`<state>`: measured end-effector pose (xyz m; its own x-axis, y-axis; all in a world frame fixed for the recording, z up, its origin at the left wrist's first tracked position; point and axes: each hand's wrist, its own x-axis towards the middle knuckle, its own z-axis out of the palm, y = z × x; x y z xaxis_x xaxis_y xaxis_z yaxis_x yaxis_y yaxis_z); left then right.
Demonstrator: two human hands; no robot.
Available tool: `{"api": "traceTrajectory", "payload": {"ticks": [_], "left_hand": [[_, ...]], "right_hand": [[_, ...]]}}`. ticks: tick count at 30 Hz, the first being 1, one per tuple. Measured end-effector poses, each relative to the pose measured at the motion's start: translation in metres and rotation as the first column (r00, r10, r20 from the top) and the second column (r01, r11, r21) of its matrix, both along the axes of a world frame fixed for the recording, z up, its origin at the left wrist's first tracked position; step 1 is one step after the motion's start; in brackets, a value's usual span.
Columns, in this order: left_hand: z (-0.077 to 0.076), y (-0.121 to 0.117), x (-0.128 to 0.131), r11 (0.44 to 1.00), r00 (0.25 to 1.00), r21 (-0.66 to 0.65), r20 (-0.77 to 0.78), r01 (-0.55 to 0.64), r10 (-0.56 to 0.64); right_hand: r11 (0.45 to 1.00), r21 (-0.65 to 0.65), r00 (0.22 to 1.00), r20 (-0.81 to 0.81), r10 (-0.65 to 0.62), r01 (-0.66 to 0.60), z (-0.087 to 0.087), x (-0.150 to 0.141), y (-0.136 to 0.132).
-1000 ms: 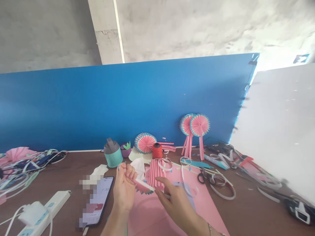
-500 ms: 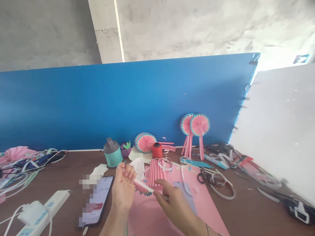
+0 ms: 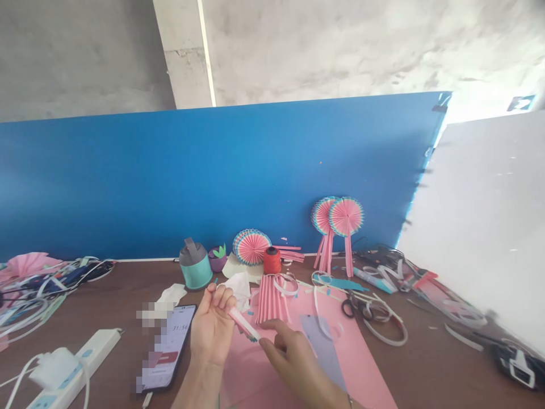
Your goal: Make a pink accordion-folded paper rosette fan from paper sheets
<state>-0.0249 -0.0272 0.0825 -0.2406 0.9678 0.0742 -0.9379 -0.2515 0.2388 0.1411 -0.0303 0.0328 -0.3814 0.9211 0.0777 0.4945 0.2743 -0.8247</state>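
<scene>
My left hand [image 3: 212, 331] is closed around one end of a folded pink paper fan [image 3: 242, 324], pressed shut into a narrow strip with blue edging. My right hand [image 3: 293, 360] pinches the strip's other end between thumb and fingers. Both hands hover over a pink paper sheet [image 3: 336, 363] on the brown table. A pleated pink paper piece [image 3: 271, 307] lies just beyond the hands.
A phone [image 3: 168, 347] and a white power strip [image 3: 80, 363] lie left. Behind are a teal cup [image 3: 195, 266], a red thread spool [image 3: 272, 260], finished paper fans [image 3: 338, 218] against the blue board, scissors [image 3: 355, 307] and paper strips right.
The partly spread fan has been squeezed shut into a narrow strip. My right hand has moved left and closed on its lower end.
</scene>
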Motion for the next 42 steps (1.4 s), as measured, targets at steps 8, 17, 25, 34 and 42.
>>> {"api": "traceTrajectory", "payload": {"ticks": [8,17,25,34,42], "left_hand": [[0.004,-0.002,-0.001,0.997,0.981,0.052,-0.183,-0.051,0.06],[0.011,0.001,0.024,0.996,0.863,0.076,-0.499,-0.051,0.082],[0.026,0.014,0.052,0.986,0.756,0.125,-0.634,-0.108,0.163],[0.018,0.033,0.072,0.975,0.649,0.168,-0.727,-0.146,0.223],[0.018,0.034,0.072,0.976,0.608,0.191,-0.765,-0.1,0.212]], "right_hand": [[0.998,0.001,0.982,-0.18,0.054,-0.055,-0.004,0.001,0.002],[0.986,0.078,0.903,-0.398,0.166,-0.147,0.012,0.013,0.006],[0.998,0.057,0.864,-0.499,0.063,-0.04,0.006,0.016,0.02],[0.964,0.137,0.856,-0.501,-0.13,0.227,-0.005,0.021,0.039],[0.991,-0.017,0.832,-0.541,-0.12,0.132,-0.003,0.024,0.042]]}}
